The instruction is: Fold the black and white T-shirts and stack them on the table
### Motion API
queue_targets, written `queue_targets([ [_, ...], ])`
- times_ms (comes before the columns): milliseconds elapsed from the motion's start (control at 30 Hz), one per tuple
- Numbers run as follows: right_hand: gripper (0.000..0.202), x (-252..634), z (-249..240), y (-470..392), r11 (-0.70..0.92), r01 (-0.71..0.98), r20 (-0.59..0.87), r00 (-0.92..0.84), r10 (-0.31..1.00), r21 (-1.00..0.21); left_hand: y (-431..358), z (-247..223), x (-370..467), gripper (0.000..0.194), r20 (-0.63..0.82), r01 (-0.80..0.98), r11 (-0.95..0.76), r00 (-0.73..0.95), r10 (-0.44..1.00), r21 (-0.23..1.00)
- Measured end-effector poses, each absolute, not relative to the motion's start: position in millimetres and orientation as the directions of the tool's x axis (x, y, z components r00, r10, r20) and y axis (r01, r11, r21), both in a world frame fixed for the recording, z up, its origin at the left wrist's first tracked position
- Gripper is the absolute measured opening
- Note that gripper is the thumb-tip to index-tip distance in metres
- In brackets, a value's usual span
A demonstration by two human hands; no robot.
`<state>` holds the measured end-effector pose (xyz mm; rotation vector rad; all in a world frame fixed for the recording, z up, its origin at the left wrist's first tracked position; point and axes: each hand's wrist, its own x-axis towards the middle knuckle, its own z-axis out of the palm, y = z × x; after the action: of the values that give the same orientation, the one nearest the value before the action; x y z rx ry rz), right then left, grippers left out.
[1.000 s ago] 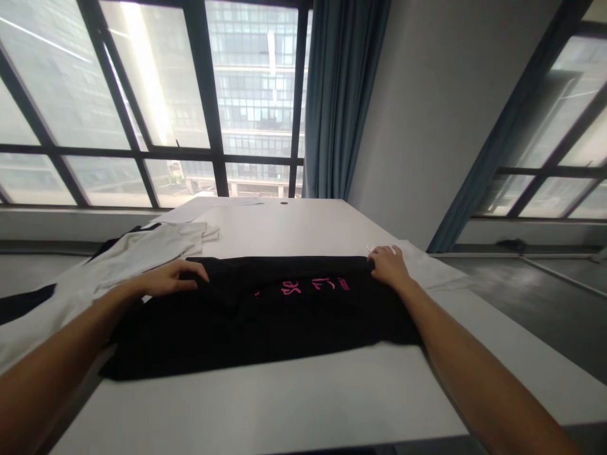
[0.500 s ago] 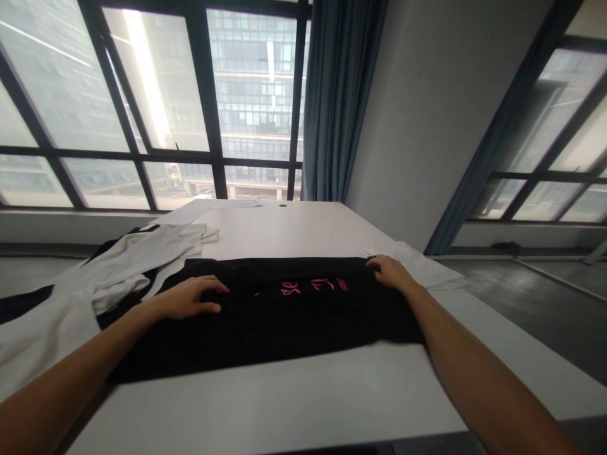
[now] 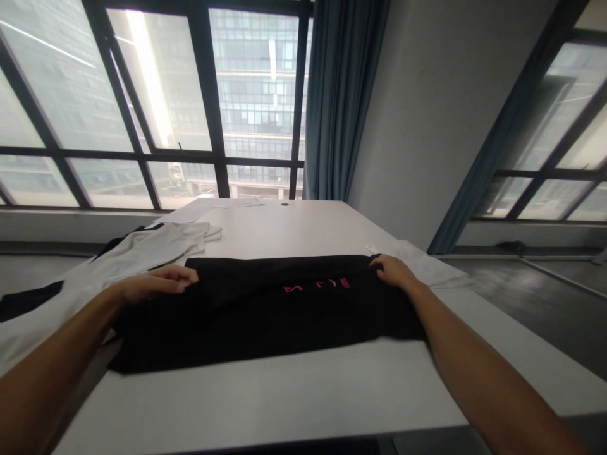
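A black T-shirt with pink lettering lies folded into a long strip across the white table. At its left end, my left hand pinches the cloth, thumb against fingers. My right hand grips the far right corner, its fingertips partly hidden by the fabric. Between the two hands the far edge runs almost straight, and a crease covers part of the lettering.
White garments lie heaped on the left, with dark cloth among them. Another white cloth rests at the right edge of the table. Beyond stand windows, a blue curtain and a pillar.
My left hand has moved left along the T-shirt, from open fingers over it to a pinch near its left end. The lettering shows less now. My right hand stays at its corner.
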<state>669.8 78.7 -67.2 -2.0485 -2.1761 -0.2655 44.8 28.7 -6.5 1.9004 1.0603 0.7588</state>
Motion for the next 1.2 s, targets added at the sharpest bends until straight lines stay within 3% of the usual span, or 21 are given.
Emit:
queue_targets([
  [100,0.035,669.5,-67.0,77.8,0.054,0.998,0.227,-0.054,0.972,0.006,25.0,-6.5,58.2,0.042,-0.035,0.527,-0.277,0.506,0.862,0.803],
  [200,0.035,669.0,-67.3,77.7,0.041,0.999,0.222,-0.039,0.974,-0.003,28.9,-4.1,80.3,0.055,-0.028,0.617,-0.322,0.488,0.872,0.718],
  [300,0.036,668.8,-68.3,78.9,0.035,0.999,0.216,-0.032,0.976,-0.012,33.5,-10.8,102.3,0.059,0.011,0.765,-0.328,0.387,0.922,0.555],
  [367,0.036,669.1,-69.1,80.1,0.038,0.999,0.216,-0.032,0.976,-0.022,35.1,-19.8,112.6,0.057,0.014,0.817,-0.346,0.383,0.924,0.461],
  [467,0.036,670.2,-70.5,81.7,0.044,0.999,0.212,-0.037,0.976,-0.026,35.5,-29.8,120.8,0.042,0.026,0.804,-0.424,0.456,0.890,0.417],
  [633,0.036,671.7,-72.0,82.6,0.048,0.998,0.226,-0.037,0.973,-0.046,23.8,-19.0,127.9,0.033,0.202,0.635,-0.574,0.561,0.803,0.518],
  [800,0.037,673.2,-72.6,82.6,0.057,0.998,0.220,-0.046,0.974,-0.041,4.6,2.6,130.8,0.034,-0.101,0.435,-0.411,0.775,0.623,0.801],
  [867,0.037,674.9,-72.4,82.5,0.065,0.997,0.215,-0.056,0.975,-0.037,8.5,4.4,125.0,0.040,-0.107,0.437,-0.362,0.747,0.656,0.824],
  [933,0.039,676.7,-71.4,82.1,0.071,0.996,0.215,-0.059,0.975,-0.051,21.2,0.0,113.0,0.047,-0.024,0.554,-0.392,0.598,0.801,0.734],
  [1000,0.042,677.8,-69.1,81.4,0.073,0.994,0.208,-0.054,0.977,-0.082,38.8,-9.9,96.2,0.051,0.095,0.757,-0.390,0.403,0.910,0.525],
  [1100,0.039,676.8,-64.6,80.0,0.067,0.992,0.200,-0.044,0.979,-0.110,62.7,-30.1,71.0,0.059,0.181,0.945,-0.246,0.208,0.961,0.216],
  [1200,0.035,673.6,-62.4,78.2,0.043,0.995,0.231,-0.022,0.973,-0.085,77.3,-46.7,56.9,0.067,0.184,0.982,-0.157,0.136,0.973,0.108],
])
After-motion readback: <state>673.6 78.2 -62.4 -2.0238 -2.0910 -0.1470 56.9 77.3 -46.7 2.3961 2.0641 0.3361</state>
